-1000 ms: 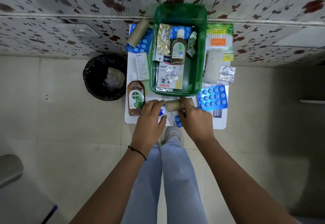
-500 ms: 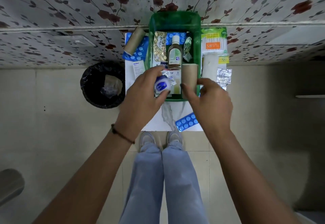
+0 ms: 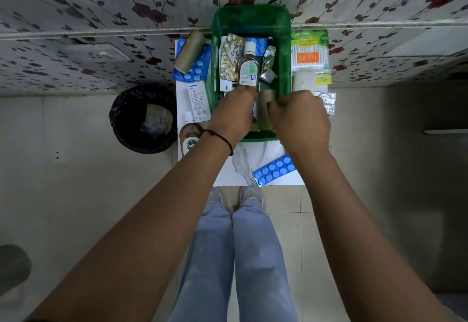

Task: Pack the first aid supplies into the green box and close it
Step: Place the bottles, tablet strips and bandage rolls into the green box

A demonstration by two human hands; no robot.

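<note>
Both hands have moved from the worktop's near edge into the green box point(image 3: 285, 43) at centre frame, right hand point(image 3: 301, 119) lowering a brown roll point(image 3: 266, 109), left hand point(image 3: 234, 116) apparently gripping a small tub, leaving several supplies unpacked.

Small white table point(image 3: 258, 169), standing on tiled floor point(image 3: 76, 195). Directly on it: green box point(image 3: 285, 68) under the fingers; blue blister strip point(image 3: 273, 169) behind the right wrist; Dettol bottle point(image 3: 188, 142) and white carton point(image 3: 198, 101) left of the left fingers; cotton buds pack point(image 3: 310, 53) beyond the right fingers.

black wrist cord point(image 3: 220, 137), light-blue jeans point(image 3: 238, 258), pale shoes point(image 3: 249, 194)
</note>
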